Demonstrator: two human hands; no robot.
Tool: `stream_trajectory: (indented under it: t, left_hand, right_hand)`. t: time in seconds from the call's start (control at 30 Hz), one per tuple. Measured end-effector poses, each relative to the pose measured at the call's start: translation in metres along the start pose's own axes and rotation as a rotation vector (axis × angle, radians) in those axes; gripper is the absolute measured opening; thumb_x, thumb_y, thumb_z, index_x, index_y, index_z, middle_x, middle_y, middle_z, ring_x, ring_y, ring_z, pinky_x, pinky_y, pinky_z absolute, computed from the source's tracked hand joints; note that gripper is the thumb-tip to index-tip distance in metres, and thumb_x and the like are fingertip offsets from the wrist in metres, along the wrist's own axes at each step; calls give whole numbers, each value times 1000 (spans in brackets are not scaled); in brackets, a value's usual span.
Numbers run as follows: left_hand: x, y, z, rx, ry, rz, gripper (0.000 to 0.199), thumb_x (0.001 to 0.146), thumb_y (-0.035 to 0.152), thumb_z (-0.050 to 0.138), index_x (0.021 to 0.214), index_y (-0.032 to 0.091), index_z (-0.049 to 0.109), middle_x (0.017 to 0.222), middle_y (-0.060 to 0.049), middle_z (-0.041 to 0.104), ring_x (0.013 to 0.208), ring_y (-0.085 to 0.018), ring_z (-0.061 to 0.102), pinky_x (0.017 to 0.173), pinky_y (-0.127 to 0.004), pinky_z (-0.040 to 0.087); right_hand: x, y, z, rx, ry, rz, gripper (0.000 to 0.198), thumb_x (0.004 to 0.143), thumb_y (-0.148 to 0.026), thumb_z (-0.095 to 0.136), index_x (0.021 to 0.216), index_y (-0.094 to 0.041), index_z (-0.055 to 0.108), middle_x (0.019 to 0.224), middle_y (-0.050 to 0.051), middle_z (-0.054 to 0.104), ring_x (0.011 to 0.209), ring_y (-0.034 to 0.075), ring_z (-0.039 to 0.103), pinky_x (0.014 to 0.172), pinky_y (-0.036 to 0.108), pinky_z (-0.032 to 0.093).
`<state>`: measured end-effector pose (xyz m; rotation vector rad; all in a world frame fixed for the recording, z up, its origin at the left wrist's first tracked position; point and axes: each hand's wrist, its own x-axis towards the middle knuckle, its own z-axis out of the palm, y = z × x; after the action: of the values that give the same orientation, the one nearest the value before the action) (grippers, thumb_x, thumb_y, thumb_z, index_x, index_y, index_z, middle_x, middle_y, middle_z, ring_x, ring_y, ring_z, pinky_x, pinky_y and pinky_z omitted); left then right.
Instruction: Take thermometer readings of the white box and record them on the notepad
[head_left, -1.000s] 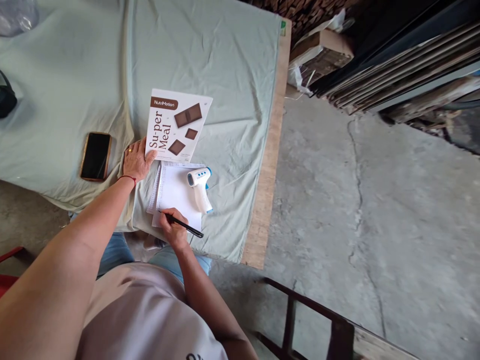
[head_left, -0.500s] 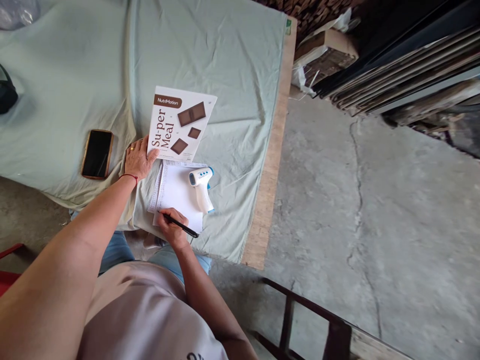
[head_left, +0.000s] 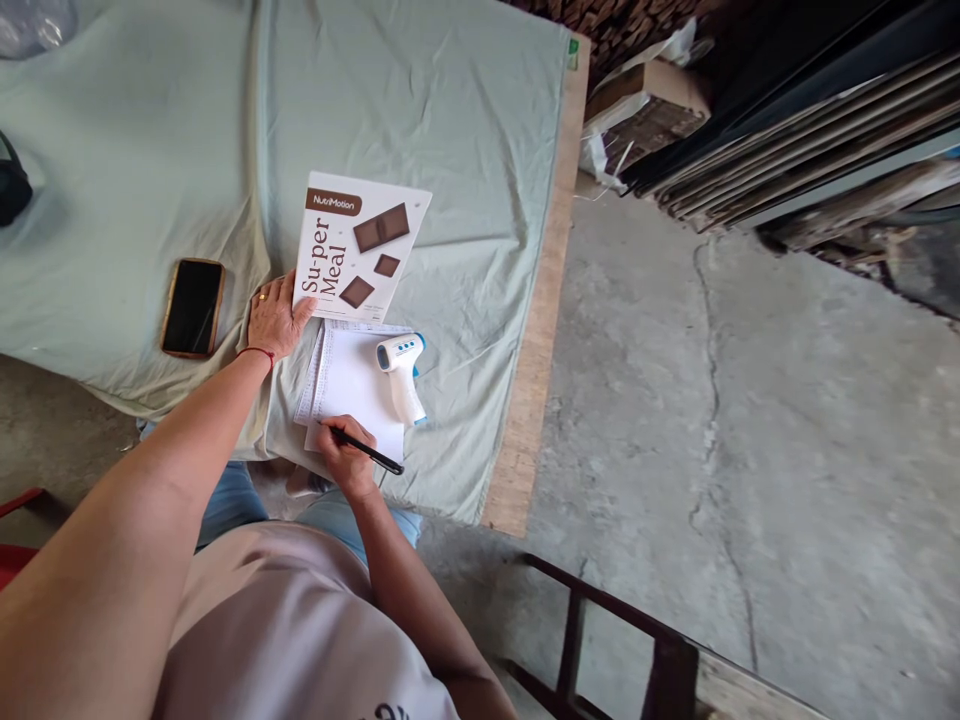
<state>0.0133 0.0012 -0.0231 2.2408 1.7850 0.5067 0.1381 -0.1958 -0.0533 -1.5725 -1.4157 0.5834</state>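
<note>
Pale green cloth covers a wooden table, bare concrete floor off to the right; that's the setting I get from the head camera. Far left edge, a dark object sits on the cloth, too cropped for me to identify. Next, a phone lies flat, screen up, dark, just left of the left hand. That hand rests palm down on the cloth, fingers spread and relaxed, gripping nothing; fingertips touch the lower left corner of a white packet printed "NutriMotion Su-per Meal" with brown bars on it. I see a ring on one finger and a red thread at the wrist. Packet lies flat, tilted a bit clockwise, its lower edge overlapping the top of the paper sheets. Sheets are stacked near the table's front edge, top one mostly blank, a printed sheet peeking out on the left. Right hand sits on the lower part of the sheets, fingers clenched around a black pen, tip on the paper at the sheet's left side, barrel pointing right. White and blue infrared thermometer lies on the sheets' right edge, just above the pen, not touching the hand. Lower right, a dark wooden frame stands on the floor; stacked boards fill the upper right.
</note>
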Motion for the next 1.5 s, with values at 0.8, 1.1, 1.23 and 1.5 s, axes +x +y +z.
stream_trajectory:
  t: [0.8,1.1,1.23,1.5]
  left_hand:
    - [0,1,-1,13,-22,1,79,97,66,11,148,12,38,143,-19,52,132,-32,46,111,-43,33]
    - [-1,-3,-4,41,10,-9,68,100,58,20,146,13,41,140,-17,56,127,-32,51,107,-43,38]
    - [-1,-7,-5,45,29,5,63,100,54,23,144,13,43,138,-16,57,126,-32,52,106,-43,39]
    - [0,-14,-6,27,71,21,62,100,53,26,141,11,46,135,-18,59,124,-33,54,103,-46,42]
  right_hand:
    - [1,1,2,20,62,11,11,78,-21,52,70,-22,58,59,-3,58,54,11,53,55,24,44]
    - [3,5,-14,22,286,-26,15,92,-28,49,90,-22,62,81,3,68,76,16,64,71,30,52]
    - [28,23,-36,-199,406,-66,18,93,-37,54,99,-21,60,111,12,69,106,24,63,92,44,49]
    - [57,47,-42,-193,354,90,32,84,-54,59,89,-22,56,119,14,66,106,27,63,87,44,49]
